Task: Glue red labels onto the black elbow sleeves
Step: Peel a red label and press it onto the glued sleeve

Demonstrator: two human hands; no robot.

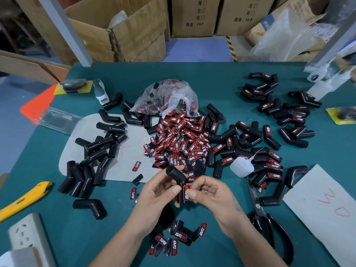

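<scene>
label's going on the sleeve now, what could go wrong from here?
1. Both thumbs press the label onto the sleeve; squeezed-out glue could stick to the left hand or right hand.
2. It may set crooked.
3. The glue bottle lies tipped among labelled sleeves and could leak on them.

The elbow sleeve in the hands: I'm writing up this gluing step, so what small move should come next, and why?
Probably press the red label flat along the elbow sleeve. The left hand holds the sleeve upright while the right hand pinches the label against its lower leg, so it looks placed but not yet seated. The glue bottle already lies set down on the table.
</scene>
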